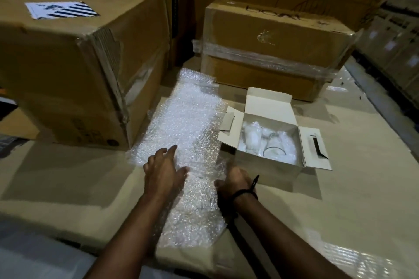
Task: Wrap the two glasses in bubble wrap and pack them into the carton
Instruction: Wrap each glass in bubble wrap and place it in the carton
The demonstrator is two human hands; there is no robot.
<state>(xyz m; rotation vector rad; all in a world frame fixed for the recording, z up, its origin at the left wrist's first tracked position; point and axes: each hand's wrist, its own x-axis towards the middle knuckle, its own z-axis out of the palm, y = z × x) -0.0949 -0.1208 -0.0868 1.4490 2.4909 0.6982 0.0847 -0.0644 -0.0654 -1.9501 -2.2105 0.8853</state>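
The bubble wrap stretches away from under both hands and could bunch or slide sideways, knocking the open carton just right of the right hand (two glasses lie inside). Left hand lies flat, fingers spread, empty; right hand curls on the sheet's edge.

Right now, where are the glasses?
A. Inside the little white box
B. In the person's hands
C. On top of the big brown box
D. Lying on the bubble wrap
A: the clear glasses sit inside the open white carton, while the bubble wrap beside it has only the left hand lying on it and the right hand at its edge.
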